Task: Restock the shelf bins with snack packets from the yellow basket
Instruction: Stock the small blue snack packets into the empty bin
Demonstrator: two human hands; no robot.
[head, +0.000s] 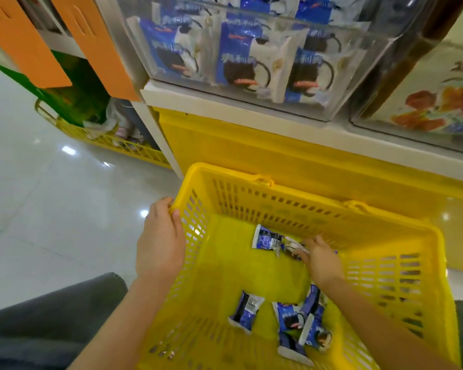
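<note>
right hand (322, 259) grasps snack packet (292, 247) inside yellow basket (305, 206).

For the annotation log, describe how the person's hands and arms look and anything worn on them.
The left hand and right hand are bare: no gloves, rings or watch visible. The left forearm and right forearm are uncovered, with no sleeve edge in view.
</note>
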